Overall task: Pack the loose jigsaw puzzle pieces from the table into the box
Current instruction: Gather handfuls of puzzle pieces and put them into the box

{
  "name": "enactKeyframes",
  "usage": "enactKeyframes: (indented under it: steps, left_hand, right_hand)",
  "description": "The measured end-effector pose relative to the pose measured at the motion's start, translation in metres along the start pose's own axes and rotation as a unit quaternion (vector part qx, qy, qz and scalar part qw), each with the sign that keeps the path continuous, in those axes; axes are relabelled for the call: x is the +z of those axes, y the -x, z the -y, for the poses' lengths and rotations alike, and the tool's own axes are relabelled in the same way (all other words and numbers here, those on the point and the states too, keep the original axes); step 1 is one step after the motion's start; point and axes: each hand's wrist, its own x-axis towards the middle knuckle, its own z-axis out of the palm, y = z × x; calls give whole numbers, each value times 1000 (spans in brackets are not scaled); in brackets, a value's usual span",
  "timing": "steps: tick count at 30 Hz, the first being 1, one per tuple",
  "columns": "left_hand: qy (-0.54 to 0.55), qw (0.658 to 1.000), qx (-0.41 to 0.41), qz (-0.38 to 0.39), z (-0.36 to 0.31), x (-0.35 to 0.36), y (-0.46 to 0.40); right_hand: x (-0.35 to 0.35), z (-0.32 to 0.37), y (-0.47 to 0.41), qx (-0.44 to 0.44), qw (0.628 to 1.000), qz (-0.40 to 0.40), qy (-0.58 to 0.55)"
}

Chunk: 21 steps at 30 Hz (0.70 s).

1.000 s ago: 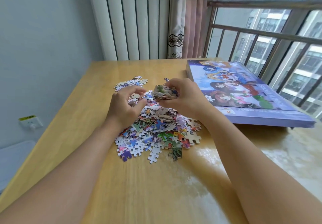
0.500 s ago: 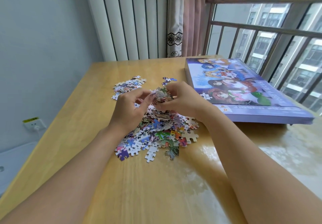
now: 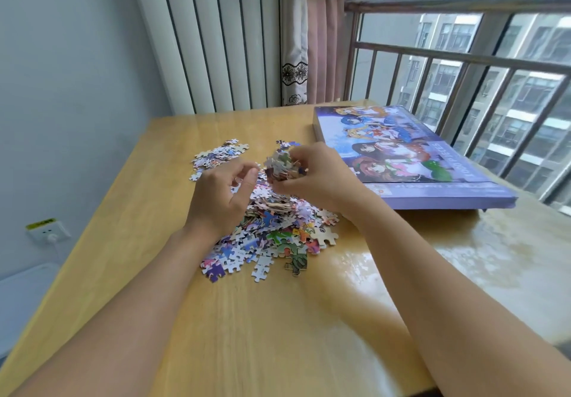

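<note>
A clump of colourful cardboard jigsaw pieces point(image 3: 283, 165) sits pinched in the right hand point(image 3: 312, 177), lifted just above the big loose heap of pieces point(image 3: 272, 226) on the pale wooden surface point(image 3: 247, 319). The left hand point(image 3: 221, 197) hovers beside it, fingers loosely curled, holding nothing. The closed purple illustrated box point(image 3: 401, 155) lies just right of the hands.

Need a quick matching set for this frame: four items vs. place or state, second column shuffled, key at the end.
Items:
1. right hand
2. left hand
3. puzzle box
4. small separate cluster of pieces

States:
A. lid on, at the table's window side
B. grips a bunch of puzzle pieces
C. on the table beyond the left hand
D. fingers curled over the main pile, grip unclear

Pairs: 1-B, 2-D, 3-A, 4-C
</note>
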Motion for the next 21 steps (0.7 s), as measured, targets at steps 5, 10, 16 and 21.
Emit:
enactKeyframes:
  steps: [5,10,16,21]
  left_hand:
    - [-10,998,44,34,-17,5,3]
    - [7,993,39,113,-42,7,6]
    - [-18,965,70,252,-76,36,-7]
    - [-63,957,119,255,-105,83,-26]
  right_hand:
    - [-13,-7,37,84,979,68,-172]
    - [-34,-21,75,160,952,90,-243]
    - [-71,-49,107,221,951,94,-196]
    - [-92,-74,121,253,940,90,-212]
